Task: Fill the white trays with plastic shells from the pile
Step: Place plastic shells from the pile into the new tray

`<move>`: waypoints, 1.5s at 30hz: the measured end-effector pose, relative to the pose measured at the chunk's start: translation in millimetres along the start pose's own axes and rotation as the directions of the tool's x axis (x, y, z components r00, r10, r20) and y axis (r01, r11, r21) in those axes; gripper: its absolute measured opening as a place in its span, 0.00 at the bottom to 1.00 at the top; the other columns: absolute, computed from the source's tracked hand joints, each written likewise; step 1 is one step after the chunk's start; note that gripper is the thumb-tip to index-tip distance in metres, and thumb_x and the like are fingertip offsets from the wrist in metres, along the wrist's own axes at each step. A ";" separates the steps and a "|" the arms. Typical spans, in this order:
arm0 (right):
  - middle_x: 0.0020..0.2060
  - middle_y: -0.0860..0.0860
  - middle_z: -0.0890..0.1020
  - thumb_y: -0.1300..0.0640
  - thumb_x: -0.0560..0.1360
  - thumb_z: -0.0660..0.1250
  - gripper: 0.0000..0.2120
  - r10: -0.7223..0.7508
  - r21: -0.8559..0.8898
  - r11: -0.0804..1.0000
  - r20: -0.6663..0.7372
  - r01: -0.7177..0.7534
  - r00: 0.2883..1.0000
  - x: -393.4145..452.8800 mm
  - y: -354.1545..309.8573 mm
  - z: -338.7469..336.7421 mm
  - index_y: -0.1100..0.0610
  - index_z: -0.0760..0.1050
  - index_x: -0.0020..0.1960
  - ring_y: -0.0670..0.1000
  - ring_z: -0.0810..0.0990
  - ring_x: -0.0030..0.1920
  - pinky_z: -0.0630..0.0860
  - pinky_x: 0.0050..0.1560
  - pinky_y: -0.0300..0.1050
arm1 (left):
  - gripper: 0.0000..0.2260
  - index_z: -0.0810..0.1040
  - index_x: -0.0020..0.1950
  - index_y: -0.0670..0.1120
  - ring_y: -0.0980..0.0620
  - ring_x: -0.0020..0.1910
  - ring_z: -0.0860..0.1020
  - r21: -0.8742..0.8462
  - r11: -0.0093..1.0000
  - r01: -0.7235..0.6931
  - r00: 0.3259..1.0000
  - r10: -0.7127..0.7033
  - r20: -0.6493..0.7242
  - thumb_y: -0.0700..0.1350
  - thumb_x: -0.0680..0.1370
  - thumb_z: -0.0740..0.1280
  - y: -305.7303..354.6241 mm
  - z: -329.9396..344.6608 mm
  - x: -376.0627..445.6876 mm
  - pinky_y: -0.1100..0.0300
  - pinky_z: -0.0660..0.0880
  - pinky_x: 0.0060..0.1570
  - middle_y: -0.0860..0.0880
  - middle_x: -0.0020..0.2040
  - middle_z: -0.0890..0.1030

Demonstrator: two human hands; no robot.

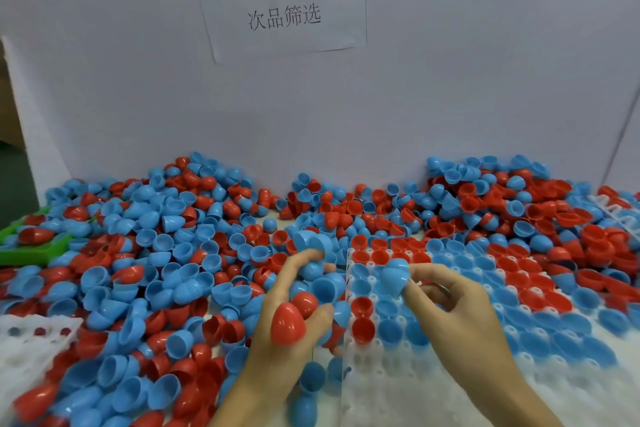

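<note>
A large pile of red and blue plastic shells covers the table from left to right. A white tray lies at the lower right, its far rows filled with red and blue shells and its near rows bare. My left hand sits at the tray's left edge, clutching several shells, with red ones in the palm and blue ones at the fingertips. My right hand hovers over the tray, pinching a blue shell between thumb and fingers.
A second white tray lies at the lower left, partly under shells. A green tray sits at the far left. Another white tray shows at the far right. A white board with a paper sign walls the back.
</note>
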State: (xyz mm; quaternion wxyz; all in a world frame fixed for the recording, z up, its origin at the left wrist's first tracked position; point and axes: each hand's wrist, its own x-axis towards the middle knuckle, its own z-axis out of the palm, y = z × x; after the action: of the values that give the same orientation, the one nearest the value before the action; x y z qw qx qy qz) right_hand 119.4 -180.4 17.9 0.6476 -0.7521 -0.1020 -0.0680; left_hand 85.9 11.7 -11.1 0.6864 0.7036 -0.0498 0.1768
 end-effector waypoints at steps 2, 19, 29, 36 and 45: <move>0.34 0.43 0.84 0.55 0.76 0.71 0.08 0.018 -0.156 0.988 0.122 0.001 0.992 2.4 -2.1 -9.7 0.47 0.82 0.39 0.41 0.83 0.37 0.76 0.37 0.35 | 0.24 0.78 0.59 0.67 0.42 0.57 0.81 -0.060 0.998 0.016 0.999 -0.019 -0.043 0.53 0.63 0.72 -3.6 -2.2 4.0 0.39 0.77 0.55 0.49 0.57 0.82; 0.45 0.35 0.71 0.43 0.77 0.67 0.11 0.058 -0.678 0.620 0.542 0.395 0.838 -18.4 -5.6 14.7 0.43 0.79 0.57 0.39 0.73 0.48 0.74 0.48 0.38 | 0.26 0.78 0.62 0.66 0.38 0.56 0.77 -0.196 0.973 0.122 0.984 -0.145 -0.105 0.53 0.64 0.74 -9.3 -8.2 5.8 0.30 0.75 0.57 0.46 0.63 0.78; 0.40 0.37 0.73 0.44 0.78 0.67 0.06 0.040 -0.735 0.526 0.525 0.428 0.850 -20.0 -7.2 22.1 0.43 0.81 0.50 0.40 0.75 0.43 0.70 0.36 0.33 | 0.25 0.79 0.60 0.65 0.44 0.50 0.80 -0.200 0.972 0.122 0.986 -0.142 -0.087 0.52 0.64 0.73 -9.7 -6.6 5.7 0.45 0.79 0.44 0.49 0.58 0.80; 0.37 0.40 0.78 0.45 0.77 0.68 0.06 -0.074 -0.625 0.677 0.468 0.389 0.881 -11.2 2.6 6.9 0.43 0.84 0.45 0.39 0.75 0.44 0.76 0.41 0.40 | 0.22 0.80 0.57 0.65 0.46 0.38 0.80 -0.187 0.976 0.114 0.990 -0.127 -0.059 0.50 0.64 0.72 3.0 -1.5 1.2 0.49 0.78 0.33 0.47 0.49 0.82; 0.53 0.38 0.79 0.42 0.72 0.66 0.15 -0.303 -0.143 0.940 0.057 0.309 0.951 -13.6 -0.1 23.2 0.39 0.75 0.59 0.44 0.81 0.51 0.78 0.38 0.36 | 0.26 0.77 0.60 0.62 0.60 0.57 0.78 0.306 0.945 -0.115 0.985 0.070 0.155 0.38 0.68 0.67 18.3 7.8 -5.8 0.64 0.74 0.59 0.62 0.57 0.80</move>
State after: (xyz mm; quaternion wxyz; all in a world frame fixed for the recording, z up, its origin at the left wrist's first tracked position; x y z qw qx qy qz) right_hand 105.5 -158.3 11.3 0.5687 -0.7748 -0.2231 -0.1626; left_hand 76.2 2.1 4.4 0.5513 0.8116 -0.1028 0.1639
